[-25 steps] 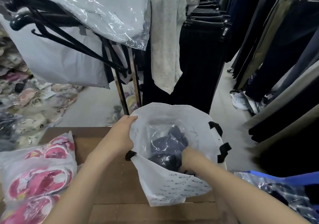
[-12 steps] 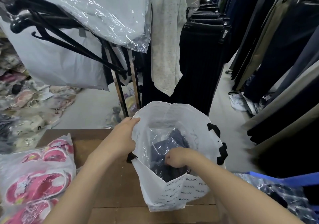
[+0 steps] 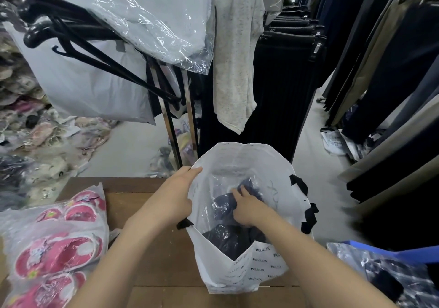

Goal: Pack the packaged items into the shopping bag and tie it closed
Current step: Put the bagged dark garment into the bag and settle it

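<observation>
We see the white shopping bag (image 3: 247,267) standing upright at the far right edge of the wooden desk (image 3: 152,255), long axis vertical, mouth open upward. The left hand (image 3: 174,197) grips its near-left rim, while the right hand (image 3: 248,209) reaches inside, fingers spread flat on the dark packaged garment (image 3: 225,236) — pressing, not clenched. A packet of pink slippers (image 3: 54,248) lies at the desk's left.

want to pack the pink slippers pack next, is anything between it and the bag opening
Partly. The left hand grips the bag rim on the side facing the slippers pack, and the right hand is inside the opening. Only bare table lies between them.
</observation>
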